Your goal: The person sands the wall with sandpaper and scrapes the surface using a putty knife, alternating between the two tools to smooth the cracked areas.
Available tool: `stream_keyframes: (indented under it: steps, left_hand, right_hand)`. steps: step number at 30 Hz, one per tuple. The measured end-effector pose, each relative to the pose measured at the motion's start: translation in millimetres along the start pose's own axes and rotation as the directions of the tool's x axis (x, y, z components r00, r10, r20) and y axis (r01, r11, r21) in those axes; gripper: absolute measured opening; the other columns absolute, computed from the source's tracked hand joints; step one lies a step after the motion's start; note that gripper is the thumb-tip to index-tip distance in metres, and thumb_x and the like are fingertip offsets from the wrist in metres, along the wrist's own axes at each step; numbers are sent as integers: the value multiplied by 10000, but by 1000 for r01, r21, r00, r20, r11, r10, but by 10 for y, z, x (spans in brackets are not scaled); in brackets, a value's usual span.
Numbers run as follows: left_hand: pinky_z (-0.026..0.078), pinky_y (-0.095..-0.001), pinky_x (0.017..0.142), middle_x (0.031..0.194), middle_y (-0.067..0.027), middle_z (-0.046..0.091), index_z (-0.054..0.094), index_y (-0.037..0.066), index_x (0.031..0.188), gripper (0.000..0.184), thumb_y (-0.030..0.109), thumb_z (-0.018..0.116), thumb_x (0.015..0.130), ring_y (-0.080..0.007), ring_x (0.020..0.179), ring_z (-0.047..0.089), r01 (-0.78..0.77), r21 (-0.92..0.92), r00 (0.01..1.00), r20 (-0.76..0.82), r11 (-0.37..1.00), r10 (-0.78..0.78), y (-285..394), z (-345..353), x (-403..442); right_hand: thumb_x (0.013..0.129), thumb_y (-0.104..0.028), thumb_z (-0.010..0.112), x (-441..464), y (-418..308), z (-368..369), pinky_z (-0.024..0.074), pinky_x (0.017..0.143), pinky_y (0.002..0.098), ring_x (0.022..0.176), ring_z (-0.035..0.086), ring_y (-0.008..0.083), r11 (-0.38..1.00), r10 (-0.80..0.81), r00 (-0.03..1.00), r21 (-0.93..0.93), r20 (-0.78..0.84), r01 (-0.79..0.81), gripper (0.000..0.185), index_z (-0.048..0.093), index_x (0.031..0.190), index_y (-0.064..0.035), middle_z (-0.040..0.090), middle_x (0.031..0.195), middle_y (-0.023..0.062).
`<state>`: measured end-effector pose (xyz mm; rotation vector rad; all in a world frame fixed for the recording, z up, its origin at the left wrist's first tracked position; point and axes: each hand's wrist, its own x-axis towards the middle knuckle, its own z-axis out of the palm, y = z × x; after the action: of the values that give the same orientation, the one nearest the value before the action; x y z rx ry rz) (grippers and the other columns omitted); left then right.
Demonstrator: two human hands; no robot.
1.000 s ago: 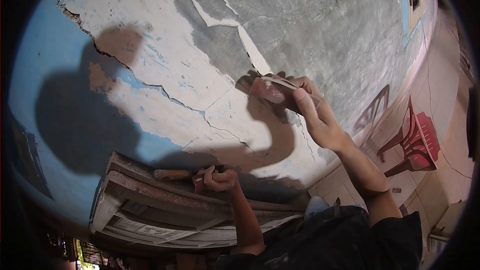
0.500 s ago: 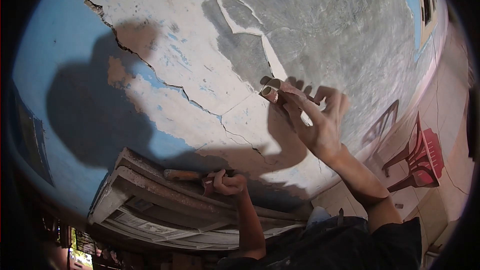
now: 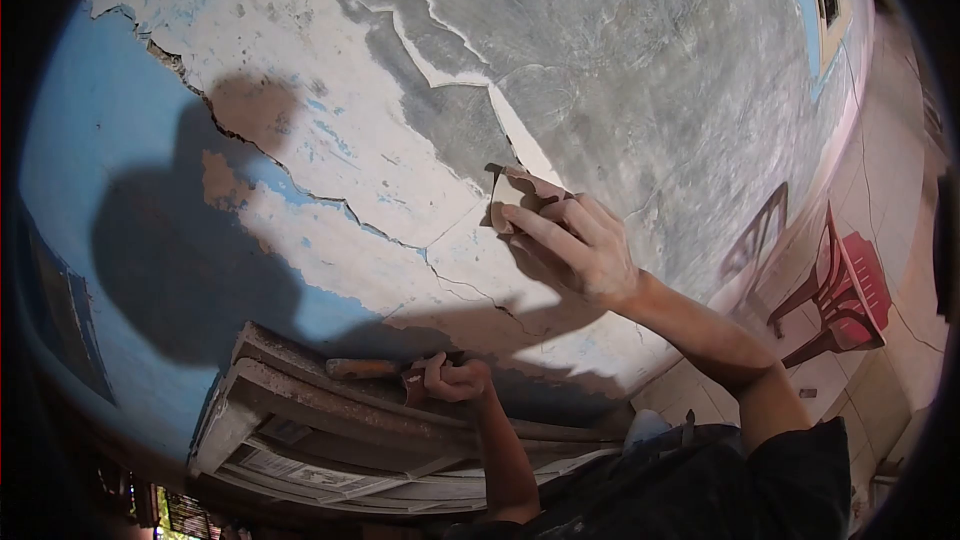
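Observation:
Pinched in my right hand (image 3: 590, 250) is a piece of sandpaper (image 3: 508, 202), curled at its edges, with its pale backing under my fingers. It rests against the wall at the lower end of a white jagged strip (image 3: 515, 125). My left hand (image 3: 452, 378) is closed beside the wooden ledge, low on the wall. A reddish-brown sandpaper piece (image 3: 413, 387) sticks out of its fingers. Beside that, a wooden tool handle (image 3: 362, 368) points left; its other end is hidden, and I cannot tell whether the hand grips it.
The wall (image 3: 620, 60) has grey, white and peeling blue areas, with a long dark crack (image 3: 300, 185) across it. A wooden frame with a ledge (image 3: 330, 400) juts out below. A red plastic chair (image 3: 845, 290) stands on the tiled floor at right.
My right hand has moved left and down, and its fingers now press on the sandpaper, which is less rolled up. The left hand keeps its hold. The view has shifted slightly.

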<state>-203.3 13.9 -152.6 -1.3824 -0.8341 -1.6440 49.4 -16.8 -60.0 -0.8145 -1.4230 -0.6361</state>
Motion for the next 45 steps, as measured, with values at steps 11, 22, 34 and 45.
stream_keyframes:
  steps: [11, 22, 34, 45]
  left_hand:
    - [459, -337, 652, 851, -97, 467, 500, 9, 854, 293, 114, 251, 967, -215, 709, 447, -46, -42, 999, -9, 998, 46, -1, 9, 34]
    - [484, -405, 679, 817, -78, 453, 463, -6, 784, 288, 71, 235, 944, -214, 638, 449, -87, -13, 996, 1, 996, 87, -15, 1, 30]
    - [496, -318, 644, 813, -81, 482, 508, -30, 818, 322, 93, 240, 950, -181, 646, 476, -72, 49, 997, 2, 996, 72, 33, -38, 15]
    - [493, -293, 609, 847, -80, 509, 511, -30, 814, 354, 132, 234, 964, -166, 638, 505, -54, 144, 996, 80, 988, 42, -50, -134, -89]
  right_hand:
    - [738, -214, 716, -217, -4, 131, 285, 750, 338, 730, 401, 145, 964, 38, 999, -263, 19, -32, 462, 633, 1192, -235, 459, 828, -37]
    - [709, -252, 766, -242, 24, 202, 236, 754, 340, 773, 375, 153, 953, 82, 995, -287, -64, -97, 495, 635, 1186, -260, 510, 927, -50]
    - [724, -287, 749, -323, 104, 165, 223, 756, 369, 806, 409, 172, 950, 30, 999, -312, 23, -22, 491, 630, 1199, -259, 494, 903, -2]
    - [799, -325, 658, -592, 69, 210, 226, 791, 387, 862, 325, 287, 957, 191, 972, -247, 139, -153, 397, 656, 1182, -222, 394, 878, 101]
